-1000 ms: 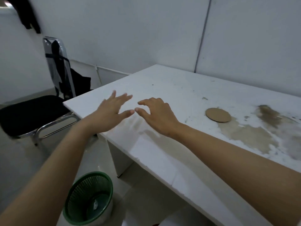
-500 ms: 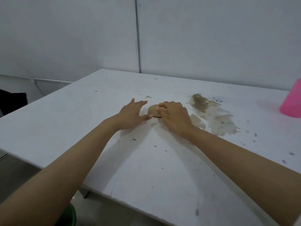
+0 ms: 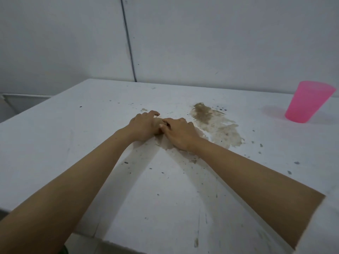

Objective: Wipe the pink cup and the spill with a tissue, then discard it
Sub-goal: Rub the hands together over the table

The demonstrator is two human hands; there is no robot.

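The pink cup stands upright at the far right of the white table, away from both hands. A brown spill spreads across the middle of the table. My left hand and my right hand meet just left of the spill. Their fingers curl down over a flat brown disc, and only a sliver of it shows between them. My right wrist lies over the spill's near left edge. No tissue is in view.
Small dark specks and stains dot the tabletop around the spill. Grey wall panels rise right behind the table. The table's left edge and near edge are in view, with a sliver of a green basket below the near edge.
My view swung right from the chair and the green basket to the spill and the pink cup. Both hands moved from the table's left corner to the brown disc and closed over it.
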